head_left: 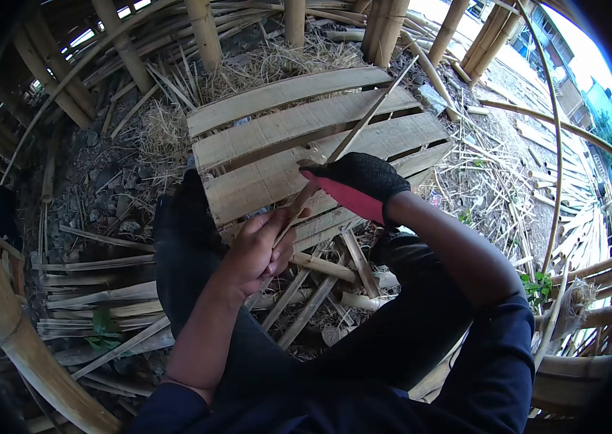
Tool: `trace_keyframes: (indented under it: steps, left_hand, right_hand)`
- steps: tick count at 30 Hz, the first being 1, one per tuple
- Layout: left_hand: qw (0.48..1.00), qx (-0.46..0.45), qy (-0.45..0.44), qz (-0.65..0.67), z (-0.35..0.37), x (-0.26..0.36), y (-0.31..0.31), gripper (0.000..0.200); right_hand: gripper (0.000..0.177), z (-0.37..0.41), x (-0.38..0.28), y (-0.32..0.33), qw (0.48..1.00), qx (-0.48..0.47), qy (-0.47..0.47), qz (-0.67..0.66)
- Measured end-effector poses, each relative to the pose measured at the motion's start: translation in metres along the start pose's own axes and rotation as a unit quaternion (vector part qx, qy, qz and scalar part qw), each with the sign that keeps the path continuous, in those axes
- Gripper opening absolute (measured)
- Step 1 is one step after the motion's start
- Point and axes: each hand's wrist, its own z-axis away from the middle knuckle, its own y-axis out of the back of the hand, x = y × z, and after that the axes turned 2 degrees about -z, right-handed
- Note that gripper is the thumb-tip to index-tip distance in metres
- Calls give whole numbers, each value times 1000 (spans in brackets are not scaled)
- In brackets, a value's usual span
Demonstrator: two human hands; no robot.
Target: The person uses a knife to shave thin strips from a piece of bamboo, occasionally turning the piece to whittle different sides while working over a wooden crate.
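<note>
A long, thin bamboo strip (367, 119) slants across a low slatted wooden bench (262, 184), from the upper right down toward me. My left hand (266, 246), bare, is closed around its lower part, where a brown, flat stretch shows above the fist. My right hand (356, 184), in a black and pink knit glove, wraps the strip farther up, over the bench slats. A small brown tip (311, 165) pokes out beside the gloved thumb; I cannot tell what it belongs to. Both hands are close together, between my knees and the bench.
Split bamboo pieces (103, 296) lie stacked at the left, with more offcuts (327, 267) between my legs. Upright bamboo poles (204, 32) stand behind the bench. Dry shavings (284, 61) cover the ground there. A thick curved bamboo pole (13, 333) runs along the left edge.
</note>
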Motion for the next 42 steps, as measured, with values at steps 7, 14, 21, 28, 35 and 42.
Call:
trace_keyframes:
  steps: [7, 14, 21, 28, 35, 42]
  left_hand:
    - [1000, -2, 15, 16, 0, 3, -4, 40]
    - [999, -28, 15, 37, -3, -2, 5, 40]
    - [999, -13, 8, 37, -1, 1, 1, 39]
    - [999, -3, 16, 33, 0, 4, -1, 40]
    - [1000, 1, 5, 27, 0, 2, -4, 40]
    - [997, -13, 6, 78, -2, -6, 3, 35]
  right_hand:
    - [55, -9, 19, -9, 959, -106, 63, -255]
    - [57, 8, 20, 15, 916, -180, 115, -339]
    - [66, 18, 35, 27, 943, -305, 126, 34]
    - [70, 2, 43, 39, 962, -255, 9, 95]
    - [53, -46, 110, 24, 988, 100, 28, -118]
    - [59, -44, 89, 26, 996, 92, 9, -19]
